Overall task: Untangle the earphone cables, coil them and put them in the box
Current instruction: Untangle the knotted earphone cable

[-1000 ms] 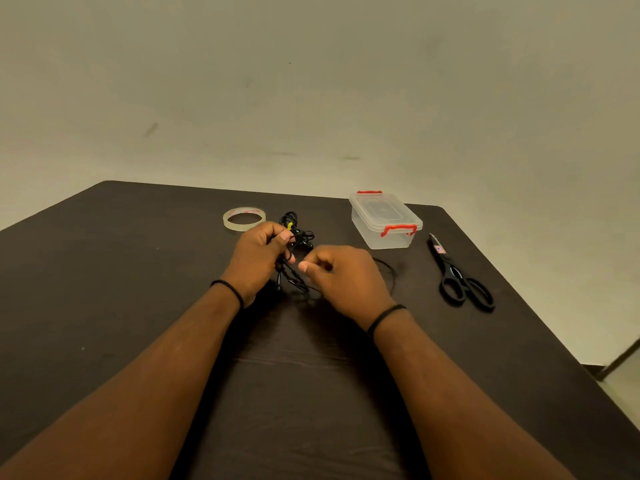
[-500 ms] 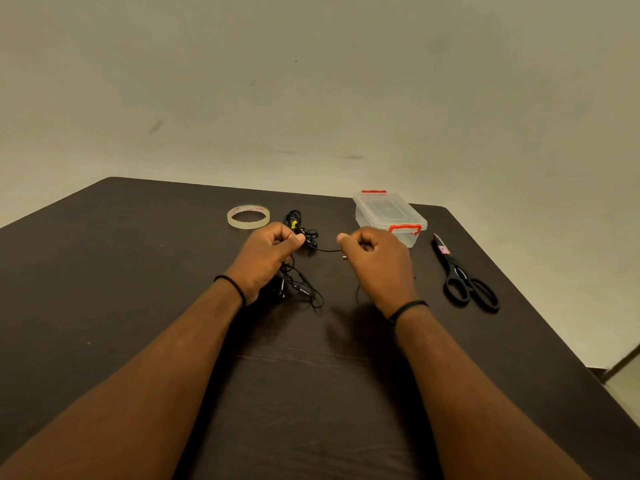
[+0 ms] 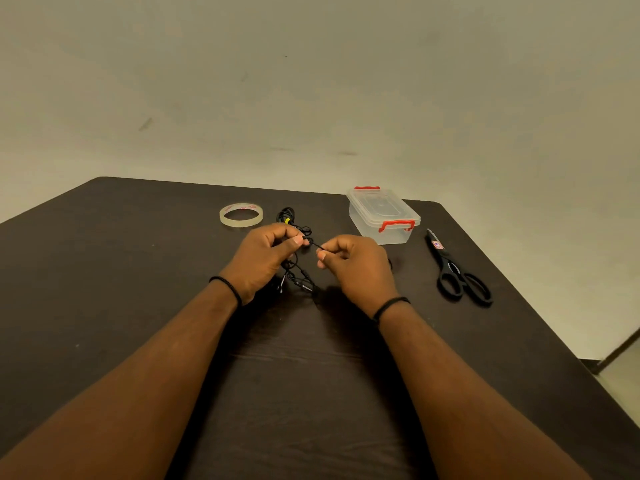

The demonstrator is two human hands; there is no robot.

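The dark worktop carries everything, and the person's two forearms reach in from six o'clock to meet near its middle. At about one o'clock from the hands stands the clear box, its lid on and red latches closed, so nothing has gone in yet. Black scissors lie at three o'clock, well apart from the hands, and a roll of clear tape sits at eleven o'clock.

The left hand is curled round the bundle of black earphone cables, which spills from its grip toward twelve and down toward six, loops resting on the worktop. The right hand pinches a single strand between thumb and forefinger.

Half a second ago the right hand had drawn that strand out taut toward three o'clock, with a clear gap between the hands; now it has come back in, just beside the left, and the strand between them is short. I judge this a pull-and-regrip cycle: one length worked loose, the hand returning for a fresh hold. The tangle looks largely intact, so the task is early, with coiling not begun.
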